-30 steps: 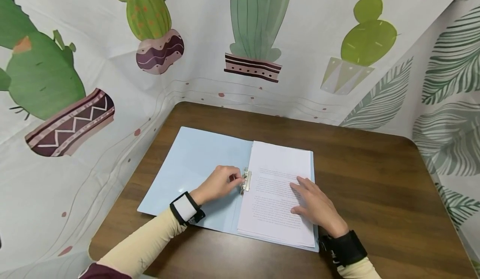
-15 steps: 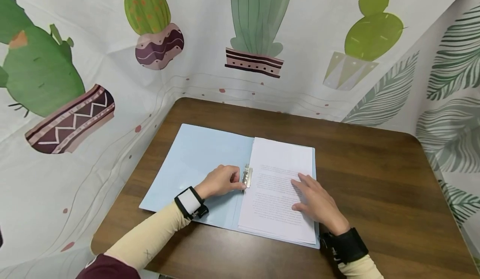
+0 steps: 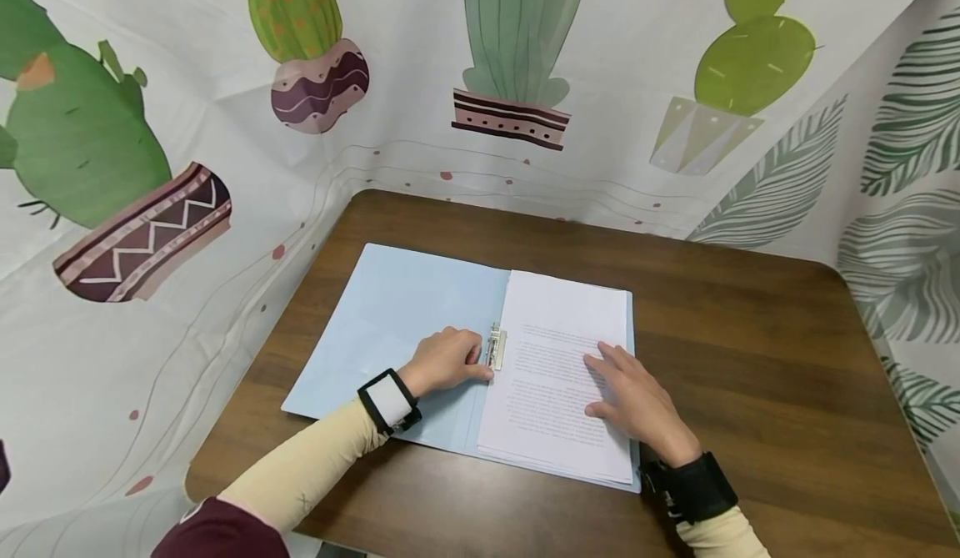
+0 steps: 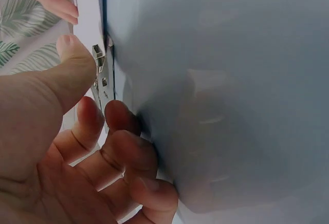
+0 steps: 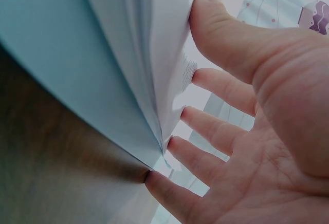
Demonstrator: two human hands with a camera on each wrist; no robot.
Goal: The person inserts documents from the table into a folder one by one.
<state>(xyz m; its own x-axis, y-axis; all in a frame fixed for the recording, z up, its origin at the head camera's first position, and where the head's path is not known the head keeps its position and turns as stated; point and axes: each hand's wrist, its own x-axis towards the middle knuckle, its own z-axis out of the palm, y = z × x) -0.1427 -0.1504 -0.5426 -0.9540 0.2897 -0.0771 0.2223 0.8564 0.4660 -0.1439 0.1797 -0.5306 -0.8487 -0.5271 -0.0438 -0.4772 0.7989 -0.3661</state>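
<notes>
A light blue folder (image 3: 420,291) lies spread on the table, with a stack of printed paper (image 3: 562,308) on its right side. At its spine sits a metal clip (image 3: 495,347). My left hand (image 3: 447,359) is at the clip's lower end, its fingers curled. In the left wrist view, the thumb (image 4: 77,62) and index fingertip (image 4: 91,112) lie either side of the metal. My right hand (image 3: 637,404) rests with spread fingers on the right part of the top sheet. The right wrist view shows its fingertips at the edges of the paper (image 5: 164,44).
The brown wooden table (image 3: 735,358) extends to the right of the folder and behind it. A white cloth with printed cacti (image 3: 405,57) hangs behind and to the left. Leaf prints (image 3: 907,291) cover the cloth on the right.
My left hand has shifted slightly down along the clip, and its thumb now lies at the clip's lower end. The right hand has stayed on the paper. The head view has tilted slightly.
</notes>
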